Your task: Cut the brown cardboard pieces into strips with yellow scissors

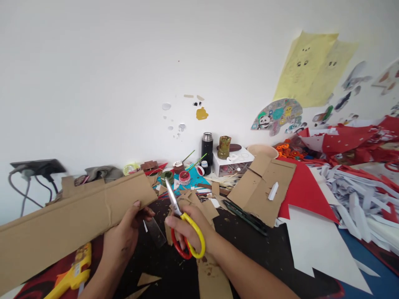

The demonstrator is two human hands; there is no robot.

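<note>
My left hand (124, 232) is closed on the right part of a long cardboard strip (77, 207), which stretches off past the left edge of the view. In my right hand (193, 228) is a pair of scissors (199, 237) with one yellow and one red handle loop. Their blades point up and away, look closed together, and stand apart from the strip. Below the hands, a dark ruler-like strip (155, 233) and cardboard scraps (149, 278) lie on the black table surface (174, 274).
A yellow glue gun (73, 276) lies at lower left. Behind are paint jars (184, 177), a black flask (207, 148) and a white box (233, 162). To the right are cut cardboard (264, 187), a green utility knife (246, 216), red paper (307, 193) and white paper scraps (361, 207).
</note>
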